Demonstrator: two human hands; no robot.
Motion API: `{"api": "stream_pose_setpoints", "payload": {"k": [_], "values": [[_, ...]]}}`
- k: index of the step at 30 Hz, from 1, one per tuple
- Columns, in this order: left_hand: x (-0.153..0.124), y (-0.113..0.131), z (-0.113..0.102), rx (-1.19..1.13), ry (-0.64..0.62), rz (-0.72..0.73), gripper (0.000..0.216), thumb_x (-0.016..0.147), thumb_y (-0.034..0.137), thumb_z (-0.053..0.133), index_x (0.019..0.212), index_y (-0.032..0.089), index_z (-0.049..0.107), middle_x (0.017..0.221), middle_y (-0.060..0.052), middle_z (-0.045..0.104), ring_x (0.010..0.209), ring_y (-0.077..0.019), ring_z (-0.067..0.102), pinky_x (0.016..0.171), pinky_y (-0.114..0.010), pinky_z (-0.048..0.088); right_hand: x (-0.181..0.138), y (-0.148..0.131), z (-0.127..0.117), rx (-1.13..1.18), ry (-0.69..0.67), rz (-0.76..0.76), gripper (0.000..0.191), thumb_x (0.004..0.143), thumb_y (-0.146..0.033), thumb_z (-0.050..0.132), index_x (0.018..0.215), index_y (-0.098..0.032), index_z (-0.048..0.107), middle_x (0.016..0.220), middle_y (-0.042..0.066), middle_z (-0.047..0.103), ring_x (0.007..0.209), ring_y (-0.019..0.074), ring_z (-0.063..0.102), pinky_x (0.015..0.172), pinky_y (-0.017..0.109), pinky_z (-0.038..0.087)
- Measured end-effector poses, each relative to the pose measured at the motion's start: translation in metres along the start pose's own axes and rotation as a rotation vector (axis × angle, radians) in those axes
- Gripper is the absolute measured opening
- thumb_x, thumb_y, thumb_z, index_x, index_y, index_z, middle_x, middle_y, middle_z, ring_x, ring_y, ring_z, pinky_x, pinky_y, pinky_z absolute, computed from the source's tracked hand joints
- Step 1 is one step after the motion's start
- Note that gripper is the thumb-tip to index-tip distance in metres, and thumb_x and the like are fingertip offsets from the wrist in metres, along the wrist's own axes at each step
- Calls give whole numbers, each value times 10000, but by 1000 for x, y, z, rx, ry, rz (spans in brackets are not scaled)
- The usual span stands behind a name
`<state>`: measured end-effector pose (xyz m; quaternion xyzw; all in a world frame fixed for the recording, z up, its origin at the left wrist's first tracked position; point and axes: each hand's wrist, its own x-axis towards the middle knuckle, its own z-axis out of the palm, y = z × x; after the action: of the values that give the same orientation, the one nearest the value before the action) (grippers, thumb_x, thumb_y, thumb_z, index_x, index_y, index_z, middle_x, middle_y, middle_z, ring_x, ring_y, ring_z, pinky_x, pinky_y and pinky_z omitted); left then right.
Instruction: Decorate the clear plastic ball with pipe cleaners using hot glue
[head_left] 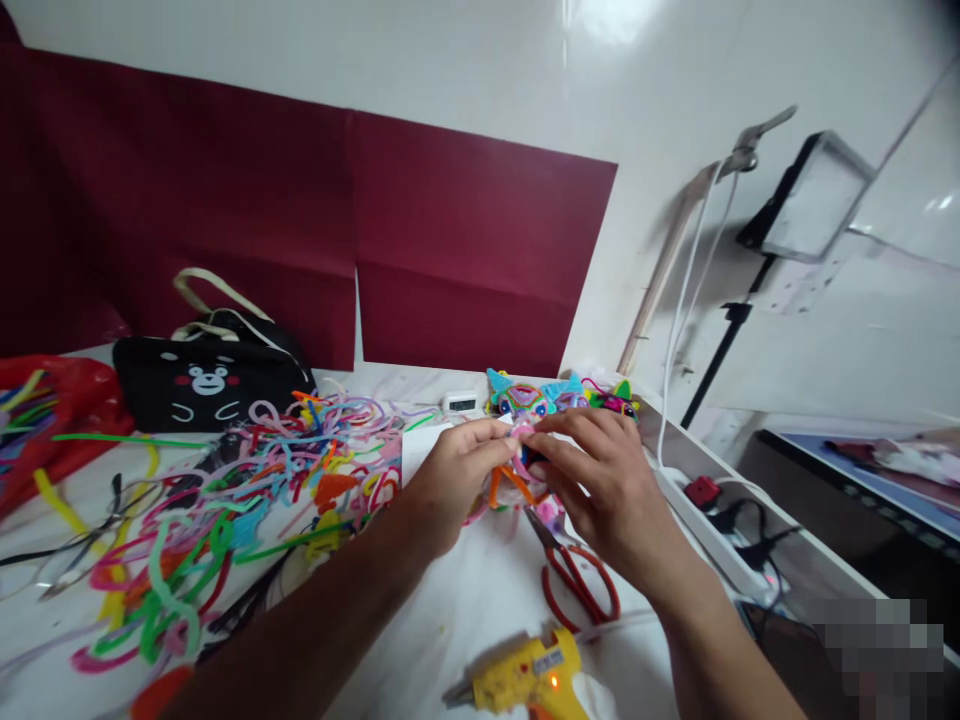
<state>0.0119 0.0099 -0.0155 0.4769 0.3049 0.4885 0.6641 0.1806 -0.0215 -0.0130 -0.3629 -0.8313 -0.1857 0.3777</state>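
left hand [459,485] and right hand [604,475] pinch a pink pipe-cleaner piece [520,432], scissors [560,553] and glue gun [525,677] this side of the grip, likely for reach.

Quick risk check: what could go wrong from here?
Glue gun: orange light on, so its nozzle may be hot; dropping the right hand risks a burn.
Pipe cleaners: the loose tangle beside the left hand could snag.
Scissors: blades point toward both hands; a careless reach might nick one.

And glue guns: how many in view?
1: the yellow glue gun, on the table, nearer the camera than the scissors. More could be hidden under the colorful pile at left.
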Motion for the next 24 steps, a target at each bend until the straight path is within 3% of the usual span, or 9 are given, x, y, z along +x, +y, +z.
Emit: {"api": "stream_pose_setpoints", "payload": {"k": [17, 20, 24], "values": [[8, -24, 1, -63, 96, -73, 191, 627, 274, 735, 658, 150, 593, 640, -27, 640, 560, -121, 582, 537, -228, 403, -5, 10, 5, -34, -143, 32, 200, 970, -148, 596, 1141, -198, 686, 1099, 79, 731, 961, 250, 654, 823, 416, 403], [8, -21, 3, -84, 102, -76, 182, 632, 231, 732, 767, 135, 656, 683, -39, 676, 588, -135, 608, 548, -233, 421, -4, 10, 5, -31, -144, 36, 193, 969, -151, 600, 1134, -200, 688, 1088, 80, 735, 948, 243, 659, 820, 413, 408], [5, -16, 5, -30, 172, -70, 398, 672, 169, 681, 1069, 151, 663, 631, 18, 645, 529, -117, 576, 515, -213, 385, -5, 11, 7, -18, -141, 35, 181, 964, -150, 608, 1116, -197, 694, 1079, 77, 739, 924, 237, 663, 811, 408, 413]]}}
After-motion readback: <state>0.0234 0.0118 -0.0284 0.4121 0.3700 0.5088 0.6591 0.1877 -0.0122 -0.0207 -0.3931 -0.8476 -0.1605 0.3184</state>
